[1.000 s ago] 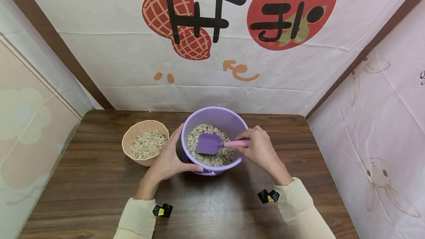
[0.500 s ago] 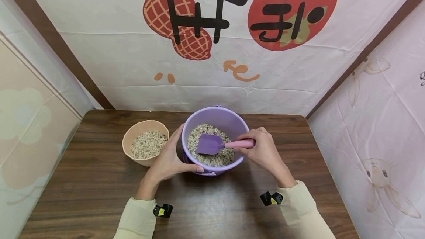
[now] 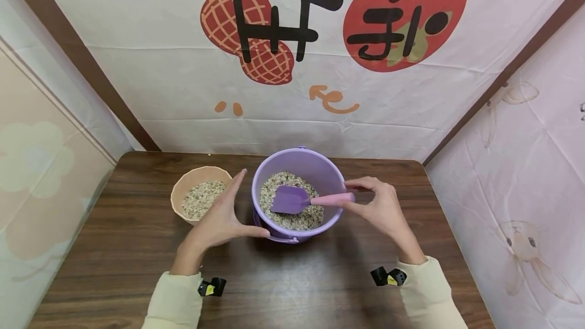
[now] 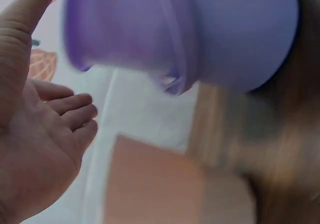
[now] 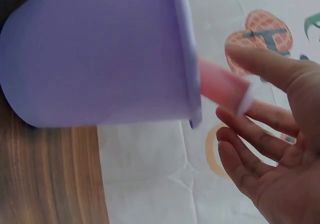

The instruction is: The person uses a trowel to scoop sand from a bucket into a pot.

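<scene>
A purple bucket [image 3: 317, 166] holds a layer of pale, speckled grain [image 3: 279, 179]. Across it lies a small shovel [image 3: 290, 200], its purple blade on the grain and its pink handle [image 5: 222, 86] over the rim. My right hand [image 3: 383, 208] is spread around the handle's end; in the right wrist view thumb and fingers stand apart, not gripping it. Left of the bucket my left hand [image 3: 218, 222] is spread, its thumb close to the rim; whether it touches cannot be told. Behind that hand sits a peach bowl [image 3: 179, 192] of similar grain, partly covered.
Everything stands on a dark wooden table [image 3: 292, 288]. A white printed cloth [image 3: 173, 90] hangs at its back edge, with more cloth on both sides. The bucket's handle hangs down at its front.
My left hand has let go of the bucket and moved left. My right hand has released the shovel handle and drawn right, fingers spreading. The shovel stays resting in the bucket.
</scene>
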`<state>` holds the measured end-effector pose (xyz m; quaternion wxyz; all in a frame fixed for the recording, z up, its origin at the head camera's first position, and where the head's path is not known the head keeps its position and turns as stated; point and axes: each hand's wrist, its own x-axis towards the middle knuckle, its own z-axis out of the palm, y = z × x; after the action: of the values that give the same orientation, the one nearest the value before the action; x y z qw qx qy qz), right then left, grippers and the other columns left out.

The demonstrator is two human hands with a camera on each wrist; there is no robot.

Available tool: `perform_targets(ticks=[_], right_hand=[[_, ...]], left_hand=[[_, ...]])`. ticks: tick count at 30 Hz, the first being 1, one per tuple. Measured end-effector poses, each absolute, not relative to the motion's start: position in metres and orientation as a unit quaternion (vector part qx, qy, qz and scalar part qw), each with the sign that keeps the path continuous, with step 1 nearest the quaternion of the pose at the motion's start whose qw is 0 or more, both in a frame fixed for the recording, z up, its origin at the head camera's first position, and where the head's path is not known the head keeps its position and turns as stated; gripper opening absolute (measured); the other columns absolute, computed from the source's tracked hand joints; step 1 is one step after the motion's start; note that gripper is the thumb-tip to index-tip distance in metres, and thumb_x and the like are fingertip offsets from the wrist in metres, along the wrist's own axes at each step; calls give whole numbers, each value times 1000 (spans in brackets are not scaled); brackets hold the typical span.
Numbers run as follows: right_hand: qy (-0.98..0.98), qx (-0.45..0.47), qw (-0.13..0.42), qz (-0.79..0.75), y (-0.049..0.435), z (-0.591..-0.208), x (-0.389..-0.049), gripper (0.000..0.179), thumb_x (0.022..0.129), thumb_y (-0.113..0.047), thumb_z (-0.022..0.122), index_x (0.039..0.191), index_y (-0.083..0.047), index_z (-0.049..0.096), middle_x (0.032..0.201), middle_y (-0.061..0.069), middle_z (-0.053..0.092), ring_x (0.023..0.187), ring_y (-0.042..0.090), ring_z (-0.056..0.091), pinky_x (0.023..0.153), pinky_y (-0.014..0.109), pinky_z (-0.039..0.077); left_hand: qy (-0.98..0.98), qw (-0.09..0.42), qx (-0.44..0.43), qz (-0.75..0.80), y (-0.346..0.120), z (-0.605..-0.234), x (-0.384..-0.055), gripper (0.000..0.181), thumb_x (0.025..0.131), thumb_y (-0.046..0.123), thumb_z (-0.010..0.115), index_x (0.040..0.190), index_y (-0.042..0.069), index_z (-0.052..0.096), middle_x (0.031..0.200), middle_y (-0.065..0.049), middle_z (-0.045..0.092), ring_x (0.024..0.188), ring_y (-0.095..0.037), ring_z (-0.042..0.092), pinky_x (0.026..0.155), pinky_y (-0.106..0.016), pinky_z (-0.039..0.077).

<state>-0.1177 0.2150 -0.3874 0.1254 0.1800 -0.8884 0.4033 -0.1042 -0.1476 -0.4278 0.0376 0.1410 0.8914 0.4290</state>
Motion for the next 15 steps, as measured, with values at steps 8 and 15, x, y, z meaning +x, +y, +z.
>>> perform_targets(ticks=[8, 15], right_hand=[[-858, 70, 109, 497, 241, -385, -127, 34, 86, -25, 85, 113, -7, 77, 107, 11, 75, 95, 11, 71, 81, 21, 57], [-897, 50, 201, 391, 250, -392, -149, 30, 97, -27, 72, 111, -2, 77, 105, 15, 75, 96, 25, 71, 80, 31, 58]], left_hand=[[917, -1, 136, 375, -191, -400, -114, 120, 81, 44, 86, 163, 6, 8, 164, -25, 19, 146, -46, 27, 114, -65, 27], [945, -124, 143, 265, -203, -393, -131, 90, 97, 32, 71, 158, -8, 18, 161, -31, 21, 151, -44, 14, 122, -57, 15]])
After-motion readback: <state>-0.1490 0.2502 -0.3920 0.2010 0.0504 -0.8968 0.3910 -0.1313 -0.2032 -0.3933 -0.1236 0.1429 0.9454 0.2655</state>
